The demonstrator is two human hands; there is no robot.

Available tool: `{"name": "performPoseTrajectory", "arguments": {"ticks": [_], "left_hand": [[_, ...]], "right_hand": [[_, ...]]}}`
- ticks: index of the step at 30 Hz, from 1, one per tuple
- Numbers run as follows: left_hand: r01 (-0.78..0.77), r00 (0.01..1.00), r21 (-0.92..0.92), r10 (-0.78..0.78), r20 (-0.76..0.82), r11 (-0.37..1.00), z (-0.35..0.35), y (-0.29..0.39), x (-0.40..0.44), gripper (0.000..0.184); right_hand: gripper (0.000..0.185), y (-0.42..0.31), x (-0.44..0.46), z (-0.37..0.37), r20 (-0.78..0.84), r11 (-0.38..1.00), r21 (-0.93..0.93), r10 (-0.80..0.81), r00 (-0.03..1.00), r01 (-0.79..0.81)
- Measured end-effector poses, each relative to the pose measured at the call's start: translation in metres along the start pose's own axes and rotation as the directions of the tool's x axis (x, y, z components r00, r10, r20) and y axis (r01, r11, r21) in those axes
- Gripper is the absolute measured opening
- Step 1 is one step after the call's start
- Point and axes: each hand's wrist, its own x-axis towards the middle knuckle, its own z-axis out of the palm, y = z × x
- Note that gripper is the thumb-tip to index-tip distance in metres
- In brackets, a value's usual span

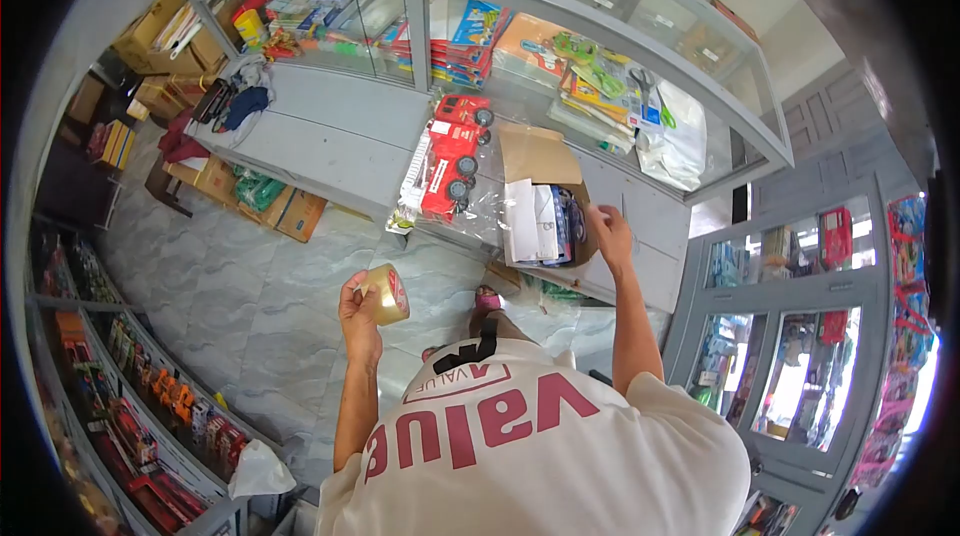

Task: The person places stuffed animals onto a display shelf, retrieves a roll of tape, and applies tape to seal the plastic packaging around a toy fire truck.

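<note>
My left hand (358,308) is closed on a roll of clear packing tape (390,294), held over the floor in front of the counter. My right hand (609,234) is at the right edge of an open cardboard box (545,154), its bent fingers gripping the side there. One flap of the box stands up at the back. Inside are white paper or card (530,223) and dark blue packaged items (568,226), partly hidden. Left of the box, a red toy truck (453,158) in clear plastic wrap lies on the grey counter (330,126).
Behind the counter top rises a glass display case (420,31) holding books, bags and scissors (641,84). Toy shelves (150,406) line the left side, and a glass-door cabinet (690,306) stands at right. Clothes (240,106) lie on the counter's left end, with cardboard boxes (297,214) below.
</note>
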Motion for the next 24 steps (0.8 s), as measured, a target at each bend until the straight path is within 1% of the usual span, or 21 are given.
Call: {"name": "performPoseTrajectory", "arguments": {"ticks": [1, 2, 3, 4, 5, 7, 8, 10, 12, 14, 15, 17, 18, 19, 20, 21, 22, 23, 24], "left_hand": [[0.005, 1.000, 0.008, -0.005, 0.012, 1.000, -0.008, -0.003, -0.001, 0.025], [0.016, 1.000, 0.021, -0.016, -0.012, 1.000, -0.016, -0.006, -0.003, 0.026], [0.025, 0.999, 0.033, -0.024, -0.037, 0.999, -0.024, -0.007, -0.006, 0.027], [0.025, 0.999, 0.038, -0.024, -0.025, 0.999, -0.030, -0.008, -0.009, 0.027], [0.029, 0.999, 0.025, -0.028, -0.039, 0.999, -0.037, -0.009, -0.012, 0.027], [0.029, 0.998, 0.010, -0.029, -0.050, 1.000, -0.048, -0.008, -0.016, 0.027], [0.027, 0.998, -0.003, -0.027, -0.056, 1.000, -0.054, -0.008, -0.019, 0.027], [0.021, 0.998, -0.017, -0.022, -0.065, 1.000, -0.062, -0.005, -0.022, 0.027], [0.033, 0.996, -0.051, -0.037, -0.077, 0.998, -0.067, 0.002, -0.026, 0.027], [0.047, 0.996, -0.066, -0.052, -0.073, 0.997, -0.076, 0.004, -0.026, 0.028], [0.065, 0.995, -0.083, -0.071, -0.069, 0.994, -0.077, 0.007, -0.025, 0.030], [0.097, 0.993, -0.074, -0.101, -0.060, 0.993, -0.077, 0.013, -0.017, 0.031], [0.127, 0.990, -0.065, -0.131, -0.061, 0.990, -0.074, 0.018, -0.014, 0.033], [0.130, 0.987, -0.068, -0.135, -0.084, 0.989, -0.071, 0.023, -0.011, 0.033], [0.133, 0.991, -0.060, -0.134, -0.008, 0.989, -0.066, 0.028, -0.003, 0.035], [0.132, 0.989, -0.050, -0.128, 0.070, 0.990, -0.060, 0.035, 0.006, 0.038], [0.124, 0.991, -0.053, -0.122, 0.050, 0.991, -0.051, 0.043, 0.014, 0.038], [0.080, 0.985, 0.003, -0.079, 0.153, 0.997, -0.040, 0.052, 0.021, 0.041], [0.030, 0.965, 0.054, -0.043, 0.260, 0.998, -0.028, 0.060, 0.029, 0.043]], "right_hand": [[0.040, -0.005, 0.000, 0.005, -0.009, 1.000, 0.002, 0.012, 1.000, -0.012], [0.036, -0.009, 0.000, 0.009, 0.038, 0.981, -0.190, -0.040, 0.998, 0.047], [0.032, -0.014, -0.001, 0.013, 0.095, 0.921, -0.372, -0.082, 0.992, 0.112], [0.026, -0.028, -0.005, 0.011, 0.022, 0.912, -0.410, 0.018, 1.000, -0.008], [0.026, -0.023, -0.005, 0.010, 0.012, 0.913, -0.407, 0.020, 1.000, -0.014], [0.018, 0.003, 0.001, 0.006, -0.018, 0.909, -0.417, -0.009, 1.000, 0.001], [0.017, 0.020, 0.002, 0.004, -0.057, 0.934, -0.358, -0.022, 0.998, 0.000], [0.017, 0.037, -0.005, -0.014, -0.082, 0.956, -0.291, -0.065, 0.995, 0.038], [0.017, 0.050, -0.010, -0.030, -0.125, 0.923, -0.383, -0.034, 0.992, -0.016], [0.018, 0.071, -0.011, -0.041, -0.190, 0.920, -0.387, -0.011, 0.982, -0.065], [0.018, 0.071, -0.015, -0.043, -0.193, 0.920, -0.386, -0.010, 0.981, -0.066], [0.025, 0.071, -0.023, -0.050, -0.290, 0.901, -0.312, 0.211, 0.933, -0.301], [0.025, 0.072, -0.027, -0.050, -0.276, 0.899, -0.322, 0.210, 0.938, -0.296], [0.030, 0.071, -0.029, -0.047, -0.367, 0.863, -0.427, 0.107, 0.924, -0.270], [0.034, 0.067, -0.029, -0.040, -0.440, 0.815, -0.523, -0.009, 0.898, -0.248], [0.033, 0.020, -0.040, -0.043, -0.467, 0.786, -0.568, -0.063, 0.882, -0.245], [0.033, -0.034, -0.050, -0.046, -0.496, 0.755, -0.608, -0.119, 0.860, -0.246], [0.033, -0.051, -0.046, -0.036, -0.485, 0.759, -0.608, -0.125, 0.866, -0.231], [0.030, -0.062, -0.040, -0.028, -0.380, 0.887, -0.462, -0.180, 0.907, -0.017]]}}
